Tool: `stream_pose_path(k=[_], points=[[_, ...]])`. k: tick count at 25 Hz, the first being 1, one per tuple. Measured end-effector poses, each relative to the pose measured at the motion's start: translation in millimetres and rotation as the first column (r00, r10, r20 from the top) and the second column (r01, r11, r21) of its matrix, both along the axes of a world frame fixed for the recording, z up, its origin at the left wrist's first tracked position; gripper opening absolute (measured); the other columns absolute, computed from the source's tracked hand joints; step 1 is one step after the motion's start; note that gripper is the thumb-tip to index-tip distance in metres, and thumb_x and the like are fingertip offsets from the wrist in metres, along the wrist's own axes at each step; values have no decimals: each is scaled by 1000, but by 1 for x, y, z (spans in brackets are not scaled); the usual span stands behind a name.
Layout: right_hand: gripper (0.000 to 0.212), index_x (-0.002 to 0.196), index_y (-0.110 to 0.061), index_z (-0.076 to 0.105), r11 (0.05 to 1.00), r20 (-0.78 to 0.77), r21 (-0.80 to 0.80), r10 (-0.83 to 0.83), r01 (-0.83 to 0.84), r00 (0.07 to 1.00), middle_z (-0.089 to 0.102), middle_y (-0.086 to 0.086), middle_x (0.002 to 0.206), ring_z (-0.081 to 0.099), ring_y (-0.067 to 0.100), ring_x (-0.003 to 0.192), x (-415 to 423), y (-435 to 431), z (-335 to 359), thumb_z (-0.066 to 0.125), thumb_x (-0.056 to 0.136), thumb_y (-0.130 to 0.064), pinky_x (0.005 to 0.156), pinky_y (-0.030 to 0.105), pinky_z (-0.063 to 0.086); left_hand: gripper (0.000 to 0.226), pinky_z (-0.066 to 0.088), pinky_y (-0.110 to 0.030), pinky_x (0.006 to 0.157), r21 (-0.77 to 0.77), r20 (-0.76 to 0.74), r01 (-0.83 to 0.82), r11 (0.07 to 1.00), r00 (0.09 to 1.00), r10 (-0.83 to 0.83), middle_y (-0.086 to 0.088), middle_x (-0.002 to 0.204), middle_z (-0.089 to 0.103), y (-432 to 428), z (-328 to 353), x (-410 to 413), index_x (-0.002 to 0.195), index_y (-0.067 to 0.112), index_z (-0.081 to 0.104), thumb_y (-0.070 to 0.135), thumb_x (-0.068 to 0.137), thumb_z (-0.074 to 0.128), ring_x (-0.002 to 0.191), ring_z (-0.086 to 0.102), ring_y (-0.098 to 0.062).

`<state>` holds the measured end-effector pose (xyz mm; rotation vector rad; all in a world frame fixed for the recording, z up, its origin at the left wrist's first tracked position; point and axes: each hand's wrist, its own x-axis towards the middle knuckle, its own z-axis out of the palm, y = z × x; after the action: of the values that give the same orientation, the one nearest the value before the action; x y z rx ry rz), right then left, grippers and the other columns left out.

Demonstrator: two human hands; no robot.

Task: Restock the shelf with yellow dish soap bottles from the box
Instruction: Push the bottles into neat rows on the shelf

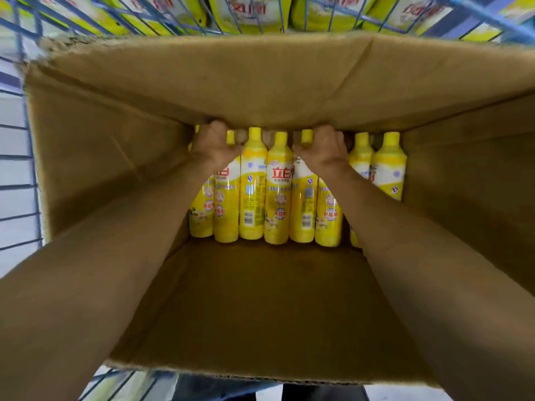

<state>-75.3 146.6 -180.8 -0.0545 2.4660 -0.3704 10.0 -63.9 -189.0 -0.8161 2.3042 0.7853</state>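
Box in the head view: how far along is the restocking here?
Done: the near half of the box floor is bare, so part of the stock has probably gone out already. In hand: the left hand and right hand each grip bottle tops in the far row. Left: a row of yellow bottles stands against the far wall; none is lifted clear yet.

Row of bottles [278,195] at box [260,308] far end; shelf [260,15] prob. behind.
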Motion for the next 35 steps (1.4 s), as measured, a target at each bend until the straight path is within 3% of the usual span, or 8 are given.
stream_pose_path(k=[4,7,10,14,17,20,23,35], points=[[50,119,-8,64,999,-5,32,7,-6,1000,64,18,125,56,37,119,4,1,-6,72,86,-43,83,31,40,50,55,-39,88,42,-40,-111,993,993,113,-11,111,72,2,-2,4,111,16,71,39,68,84,108,65,-31],[40,91,-13,65,999,28,-38,-16,17,999,68,14,97,63,32,99,-4,8,-8,83,72,-43,69,28,35,42,57,-40,90,153,-2,-209,966,977,212,-12,106,75,-6,6,-1,93,13,74,33,61,92,103,69,-28],[39,85,-13,69,970,103,-232,-44,68,994,73,3,85,69,24,86,5,17,2,89,63,-38,72,38,53,54,60,-44,88,281,3,-344,896,934,358,-11,96,77,-17,16,3,77,15,69,45,37,90,92,73,-25],[43,107,-15,68,901,172,-404,-98,160,980,72,-4,100,66,4,90,27,24,15,90,71,-20,93,33,54,29,59,-31,73,417,26,-384,824,911,412,-10,101,74,5,39,19,99,9,67,16,77,85,87,71,-18],[48,110,-6,68,908,146,-410,-25,83,989,72,-1,101,64,10,91,33,23,23,91,71,-22,86,26,51,14,52,-16,58,484,-47,-338,807,911,410,1,82,71,14,49,29,79,20,67,15,84,80,64,67,1],[42,87,-11,66,912,92,-409,83,-38,992,65,-8,79,56,4,69,38,25,50,94,67,-33,62,14,41,14,57,-17,64,521,-92,-313,794,904,417,3,84,72,11,78,44,91,13,73,14,82,83,66,69,2],[40,83,-22,61,878,22,-469,121,-97,992,58,-17,72,52,-5,64,42,23,92,95,65,-33,59,6,38,20,56,-17,65,569,-155,-243,786,907,392,-2,88,74,12,115,51,96,12,74,12,79,84,71,69,2],[38,89,-16,68,692,-241,-677,113,-250,964,73,0,88,66,12,81,-10,4,365,94,66,-33,74,40,57,30,58,-44,87,588,-546,102,803,782,300,-24,104,74,-3,379,-9,97,0,75,19,77,87,89,69,-19]])
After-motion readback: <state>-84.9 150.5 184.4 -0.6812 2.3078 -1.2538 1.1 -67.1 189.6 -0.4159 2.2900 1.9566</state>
